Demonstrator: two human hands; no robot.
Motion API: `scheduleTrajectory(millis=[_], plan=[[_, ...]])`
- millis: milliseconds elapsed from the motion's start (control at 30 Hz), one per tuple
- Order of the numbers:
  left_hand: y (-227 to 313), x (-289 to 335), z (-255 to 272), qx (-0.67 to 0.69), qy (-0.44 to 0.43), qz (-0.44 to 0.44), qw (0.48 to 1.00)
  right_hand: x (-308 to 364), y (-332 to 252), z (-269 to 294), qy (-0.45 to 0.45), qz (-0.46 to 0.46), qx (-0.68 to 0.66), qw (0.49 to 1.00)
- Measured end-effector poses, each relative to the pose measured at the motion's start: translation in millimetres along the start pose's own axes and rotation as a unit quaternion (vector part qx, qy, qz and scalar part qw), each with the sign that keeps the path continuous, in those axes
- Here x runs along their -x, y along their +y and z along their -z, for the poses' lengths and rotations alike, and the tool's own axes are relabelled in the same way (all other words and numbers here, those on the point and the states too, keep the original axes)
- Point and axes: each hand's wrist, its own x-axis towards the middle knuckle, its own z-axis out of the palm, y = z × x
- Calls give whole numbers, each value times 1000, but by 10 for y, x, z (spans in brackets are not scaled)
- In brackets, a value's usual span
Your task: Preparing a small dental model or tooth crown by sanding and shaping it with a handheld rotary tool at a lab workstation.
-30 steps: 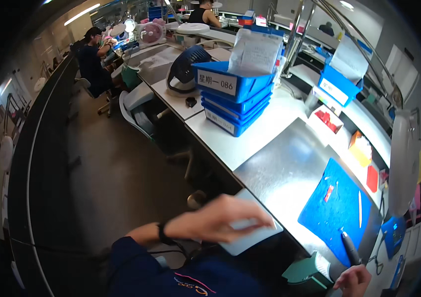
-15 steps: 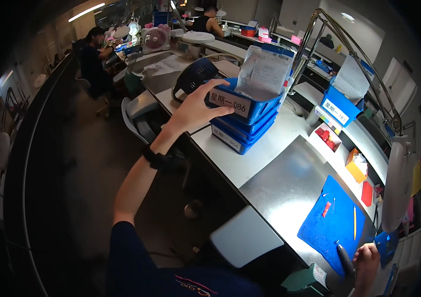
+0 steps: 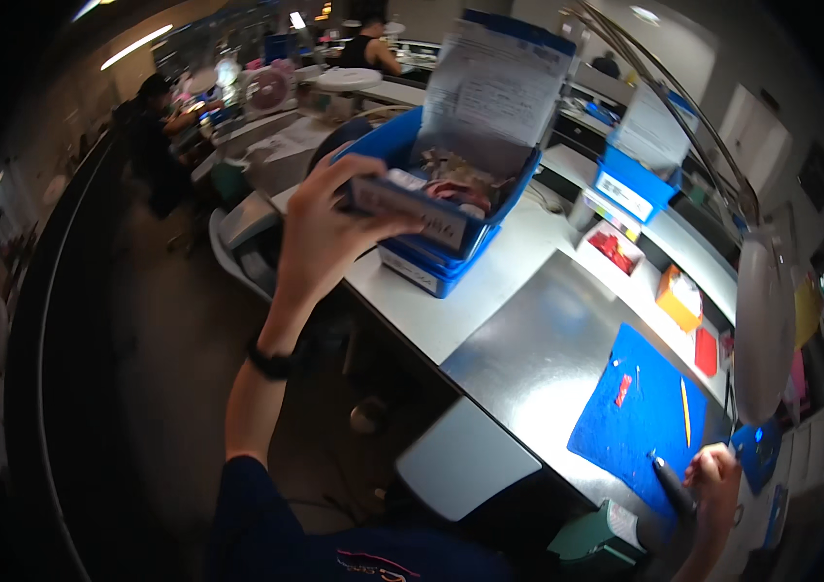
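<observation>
— Starting big: what sits on the tabletop (image 3: 528,359)?
— Stacked blue bins (image 3: 451,209) near its far end, a blue mat (image 3: 640,422) nearer.
— And the left hand (image 3: 320,233)?
— Its grip is clamped on the top bin's front edge.
— The right hand (image 3: 712,475)?
— Curled round a dark tool (image 3: 672,485) beside the mat.

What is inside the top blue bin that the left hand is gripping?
In the top blue bin held by the left hand: an upright sheet of paper and a jumble of reddish and pale small parts. The paper and bin walls hide anything deeper.
</observation>
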Motion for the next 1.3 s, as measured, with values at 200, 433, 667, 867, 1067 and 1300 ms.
scheduleTrajectory(millis=[200, 433, 667, 867, 1067, 1300], plan=[[497, 928, -172, 242, -104, 81, 961, -84, -72, -166, -92, 42, 55, 993], [1022, 1545, -502, 235, -238, 67, 940, 206, -303, -533, -139, 30, -47, 989], [969, 1983, -834, 151, -141, 63, 976, 181, -247, -656, -166, 104, 83, 977], [741, 2099, -1013, 123, -125, 73, 982, 61, -483, -986, -134, 356, 234, 895], [691, 2140, -1017, 68, -157, 13, 985, -346, -312, -1414, -164, 414, 272, 853], [590, 2263, -1052, 88, -197, 41, 976, -742, -165, -1771, -199, 389, 303, 847]])
